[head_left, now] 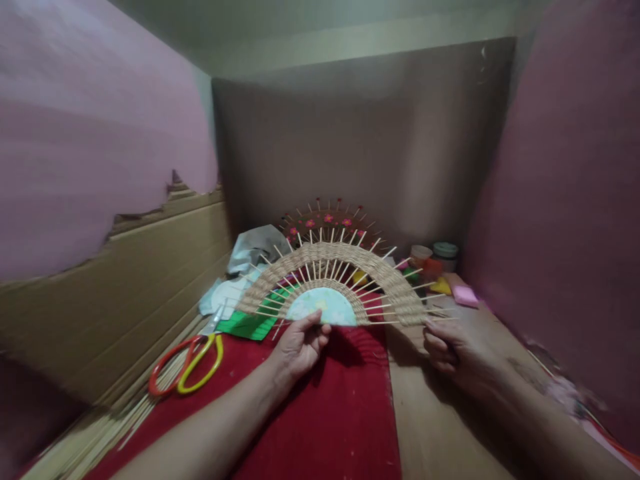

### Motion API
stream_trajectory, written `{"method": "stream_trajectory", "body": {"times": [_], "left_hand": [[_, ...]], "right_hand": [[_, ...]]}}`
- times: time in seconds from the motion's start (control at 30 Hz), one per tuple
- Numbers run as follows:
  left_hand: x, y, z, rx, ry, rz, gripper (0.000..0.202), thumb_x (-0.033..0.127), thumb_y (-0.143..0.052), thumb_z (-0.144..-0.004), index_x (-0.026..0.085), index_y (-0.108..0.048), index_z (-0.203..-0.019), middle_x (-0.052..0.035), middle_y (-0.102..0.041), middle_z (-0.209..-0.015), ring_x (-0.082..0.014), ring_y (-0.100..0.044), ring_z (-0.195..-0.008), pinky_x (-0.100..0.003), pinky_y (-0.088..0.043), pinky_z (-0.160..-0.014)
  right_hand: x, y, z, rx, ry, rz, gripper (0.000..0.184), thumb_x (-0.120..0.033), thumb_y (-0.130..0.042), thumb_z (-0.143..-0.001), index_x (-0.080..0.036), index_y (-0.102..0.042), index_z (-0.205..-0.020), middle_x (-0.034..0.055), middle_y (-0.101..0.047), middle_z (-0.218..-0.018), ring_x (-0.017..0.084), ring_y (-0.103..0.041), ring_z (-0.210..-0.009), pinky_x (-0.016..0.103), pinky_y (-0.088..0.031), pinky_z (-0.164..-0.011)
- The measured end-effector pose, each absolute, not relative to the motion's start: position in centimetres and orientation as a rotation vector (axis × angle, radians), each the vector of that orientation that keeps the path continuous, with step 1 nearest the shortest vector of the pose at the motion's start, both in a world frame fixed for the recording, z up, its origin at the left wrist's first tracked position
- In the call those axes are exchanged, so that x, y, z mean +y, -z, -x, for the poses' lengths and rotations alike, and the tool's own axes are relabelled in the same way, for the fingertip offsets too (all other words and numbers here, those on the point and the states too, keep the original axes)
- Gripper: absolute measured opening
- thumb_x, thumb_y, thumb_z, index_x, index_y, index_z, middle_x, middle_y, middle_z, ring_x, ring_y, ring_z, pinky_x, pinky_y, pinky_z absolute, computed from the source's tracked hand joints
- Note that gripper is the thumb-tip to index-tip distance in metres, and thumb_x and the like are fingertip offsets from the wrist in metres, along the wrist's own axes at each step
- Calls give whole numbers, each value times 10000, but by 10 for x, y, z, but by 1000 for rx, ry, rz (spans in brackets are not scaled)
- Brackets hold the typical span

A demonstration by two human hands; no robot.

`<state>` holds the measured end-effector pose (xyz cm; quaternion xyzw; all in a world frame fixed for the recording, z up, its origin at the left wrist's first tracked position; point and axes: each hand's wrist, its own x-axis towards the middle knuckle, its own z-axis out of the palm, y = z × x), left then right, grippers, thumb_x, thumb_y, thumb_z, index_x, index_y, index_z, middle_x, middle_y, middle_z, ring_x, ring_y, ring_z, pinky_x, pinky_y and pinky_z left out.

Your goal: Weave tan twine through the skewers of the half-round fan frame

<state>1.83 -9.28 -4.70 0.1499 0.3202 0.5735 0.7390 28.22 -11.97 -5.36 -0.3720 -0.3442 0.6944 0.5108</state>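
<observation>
Raised above the work surface is a woven fan [327,252], a half circle of thin sticks with two woven bands and a pale blue floral centre piece [323,305]. My left hand [303,343] pinches the lower edge of that centre piece, thumb in front. At the fan's right end, my right hand [447,343] is closed on the lowest stick tips beside the outer band. Stick ends poke out past the outer band all round. Part of the surface behind the fan is hidden.
Scissors [193,363] with red and yellow handles lie left, near long thin sticks [95,433]. Green sheet [253,323] rests on the red cloth [340,413]. Behind stand a fan with pink flowers [327,219] and jars [445,252]. Cardboard [165,267] lines the left wall.
</observation>
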Motion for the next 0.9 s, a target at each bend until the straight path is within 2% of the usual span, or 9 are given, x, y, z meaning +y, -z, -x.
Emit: {"method": "stream_trajectory", "body": {"times": [0.17, 0.27, 0.37, 0.47, 0.53, 0.6, 0.77, 0.83, 0.9], "left_hand": [[-90, 46, -16, 742, -1255, -348, 76, 67, -466, -831, 141, -485, -834, 4, -559, -598, -77, -531, -403, -130, -404, -311], [-96, 46, -21, 762, -1236, -352, 71, 74, -466, -833, 140, -490, -825, -5, -562, -610, -83, -548, -442, -148, -448, -363], [-110, 47, -37, 752, -1102, -459, 47, 81, -504, -810, 114, -523, -838, -72, -607, -726, -108, -585, -542, -178, -474, -430], [-125, 45, -65, 684, -880, -698, 222, 127, -568, -778, 79, -553, -995, -135, -618, -862, -117, -573, -572, -200, -455, -430], [-130, 42, -87, 664, -817, -740, 256, 169, -600, -761, 83, -565, -1000, -99, -608, -810, -108, -549, -547, -206, -435, -422], [-130, 39, -109, 644, -848, -701, 198, 232, -615, -752, 105, -581, -900, -35, -569, -713, -84, -494, -486, -196, -374, -381], [-124, 30, -141, 649, -939, -627, 183, 278, -643, -718, 133, -536, -682, 29, -464, -540, -79, -418, -443, -197, -281, -365], [-123, 29, -143, 652, -963, -647, 146, 241, -641, -713, 132, -548, -686, 37, -440, -511, -81, -416, -452, -196, -272, -382], [-124, 27, -141, 655, -981, -666, 106, 207, -629, -715, 117, -585, -748, 23, -480, -543, -83, -440, -484, -202, -312, -429]], "right_hand": [[-122, 49, -277, -951, -1604, 863, 377, -376, -640, -722, -187, -331, -619, -95, -321, -450, 14, -154, -359, 167, -98, -341], [-123, 48, -275, -997, -1609, 845, 366, -393, -637, -723, -186, -349, -631, -97, -334, -447, 17, -164, -357, 171, -100, -345], [-127, 46, -272, -1081, -1591, 848, 362, -416, -609, -743, -179, -370, -610, -92, -345, -440, 17, -161, -350, 182, -88, -346], [-132, 41, -268, -1165, -1533, 873, 371, -429, -578, -761, -174, -384, -573, -91, -323, -420, 21, -157, -341, 199, -90, -348], [-135, 36, -267, -1232, -1457, 933, 379, -421, -559, -772, -170, -397, -540, -84, -317, -411, 27, -175, -345, 208, -107, -351], [-137, 31, -268, -1322, -1354, 995, 379, -401, -552, -776, -161, -425, -512, -71, -335, -420, 34, -215, -367, 210, -144, -363], [-140, 23, -269, -1532, -1252, 912, 281, -323, -500, -808, -140, -574, -607, -10, -516, -545, 63, -373, -471, 206, -268, -448], [-141, 23, -269, -1545, -1248, 921, 278, -285, -474, -818, -140, -570, -602, -13, -500, -524, 62, -358, -468, 205, -254, -446], [-141, 24, -269, -1533, -1285, 946, 255, -263, -475, -810, -144, -556, -600, -35, -440, -486, 57, -314, -446, 204, -223, -431]]}}
